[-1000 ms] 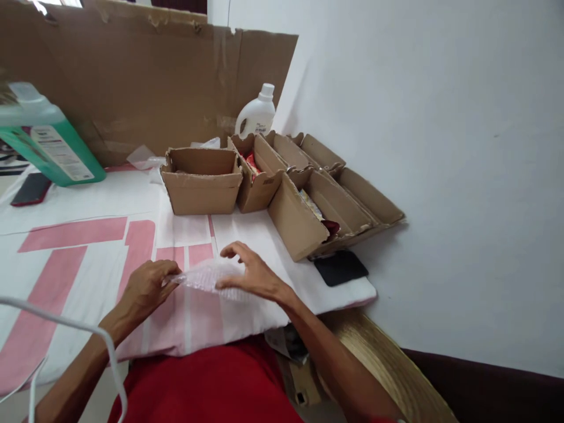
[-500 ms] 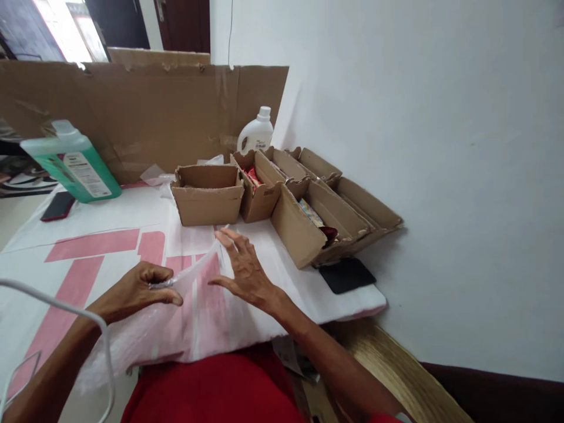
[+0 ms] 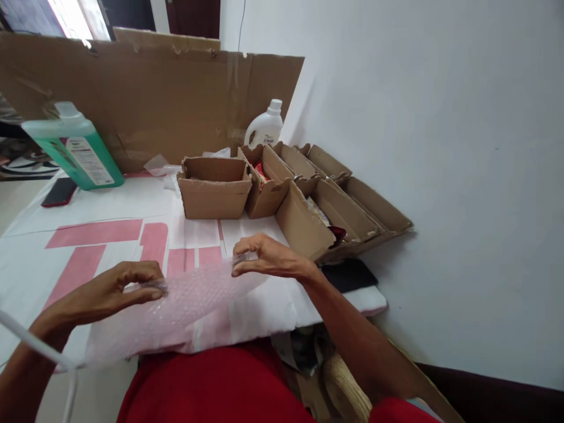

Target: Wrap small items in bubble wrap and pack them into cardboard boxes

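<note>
A clear sheet of bubble wrap [image 3: 189, 305] stretches between my two hands above the near edge of the table. My left hand [image 3: 127, 288] pinches its upper edge on the left, thumb below and fingers on top. My right hand [image 3: 259, 257] is closed on the upper right part of the sheet, fingers bent and thumb beneath. The lower left of the wrap hangs toward the table's front edge. Pink printing on the white table cover [image 3: 176, 235] shows through it.
Several open cardboard boxes [image 3: 215, 200] stand at the back and right, some holding packets. A green liquid bottle [image 3: 83, 153], a phone [image 3: 59, 192] and a white jug [image 3: 267, 126] are behind. A black flat object [image 3: 352, 275] lies at right. A white cable [image 3: 39, 346] crosses at lower left.
My right hand has gone from spread fingers to gripping the bubble wrap. The sheet is now spread wider between both hands, and the view has shifted slightly.
</note>
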`<state>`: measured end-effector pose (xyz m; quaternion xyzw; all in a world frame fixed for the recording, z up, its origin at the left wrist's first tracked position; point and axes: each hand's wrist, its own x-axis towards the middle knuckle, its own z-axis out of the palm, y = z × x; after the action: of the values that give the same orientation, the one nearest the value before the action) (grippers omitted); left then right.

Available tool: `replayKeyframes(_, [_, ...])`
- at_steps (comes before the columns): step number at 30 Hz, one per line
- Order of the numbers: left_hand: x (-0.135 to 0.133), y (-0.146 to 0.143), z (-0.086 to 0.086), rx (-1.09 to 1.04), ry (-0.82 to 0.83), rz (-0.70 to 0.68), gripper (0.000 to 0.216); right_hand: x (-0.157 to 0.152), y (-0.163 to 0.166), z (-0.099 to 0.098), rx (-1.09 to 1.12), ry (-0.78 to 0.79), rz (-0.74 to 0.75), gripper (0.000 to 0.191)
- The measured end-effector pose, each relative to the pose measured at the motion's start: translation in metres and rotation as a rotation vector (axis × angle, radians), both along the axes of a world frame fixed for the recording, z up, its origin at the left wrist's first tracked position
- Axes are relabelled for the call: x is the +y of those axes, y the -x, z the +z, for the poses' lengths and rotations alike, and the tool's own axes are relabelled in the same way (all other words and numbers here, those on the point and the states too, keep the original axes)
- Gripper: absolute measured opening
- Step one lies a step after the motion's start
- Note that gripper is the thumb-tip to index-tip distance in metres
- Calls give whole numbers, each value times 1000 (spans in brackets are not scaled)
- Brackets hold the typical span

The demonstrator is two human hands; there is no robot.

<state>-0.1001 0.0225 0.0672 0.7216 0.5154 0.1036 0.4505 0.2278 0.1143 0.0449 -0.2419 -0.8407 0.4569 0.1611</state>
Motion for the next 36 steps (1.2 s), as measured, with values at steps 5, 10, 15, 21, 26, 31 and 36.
replayKeyframes(5, [7, -9, -8, 22, -64, 94, 31, -13, -3, 8, -82, -119, -131, 42])
replayKeyframes(10, [8, -22, -12, 56, -104, 149, 45, -28, -4, 11, -72, -84, -269, 58])
replayKeyframes(15, [5, -28, -8, 66, -253, 147, 48, -31, -10, 16, -82, 70, -247, 60])
replayKeyframes(21, [7, -25, -5, 53, -260, 131, 37, -25, -15, -3, -146, -206, -239, 29])
replayKeyframes(26, [30, -12, -26, 160, -239, 64, 34, -12, -18, -22, -225, -233, -255, 11])
replayKeyframes(31, [66, -8, -61, 296, -488, 85, 29, 25, -7, -42, -279, -80, -292, 13])
replayKeyframes(36, [54, -27, -101, 489, -1027, 201, 26, 60, -4, -55, -355, -140, -419, 8])
